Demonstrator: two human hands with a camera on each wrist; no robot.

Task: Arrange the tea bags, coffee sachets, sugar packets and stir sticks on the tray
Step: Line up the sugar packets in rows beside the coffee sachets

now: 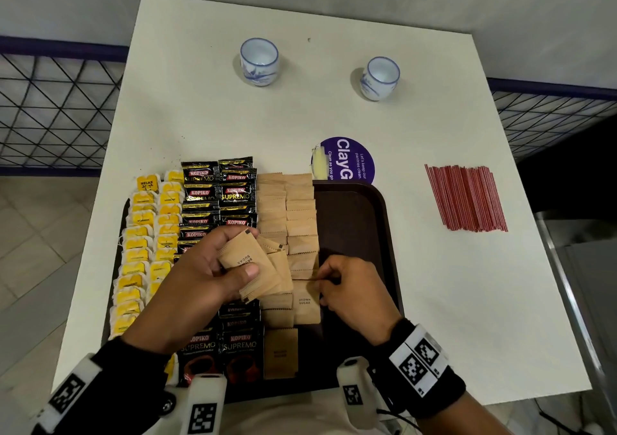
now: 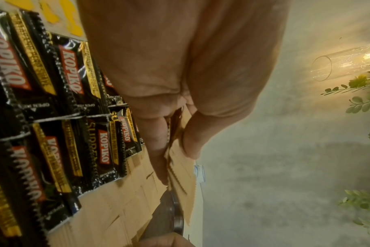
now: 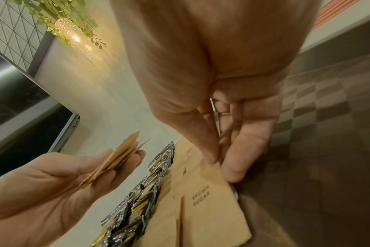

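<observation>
We find the sugar packets [image 1: 287, 207] laid in two overlapping columns on the tray [image 1: 354, 221], beside the coffee sachets [image 1: 218, 197] and tea bags [image 1: 147, 234], shingled, we judge, to keep each kind in its lane. The left hand [image 1: 197, 274] holds a spare stack [image 1: 248, 264] over the tray, thumb clamped on top, as supply. The right hand [image 1: 354, 287] pinches one packet's [image 1: 305, 301] edge, thumb and forefinger closed, setting it down. The stir sticks [image 1: 465, 197] lie on the table [image 1: 434, 317], well apart from the tray
</observation>
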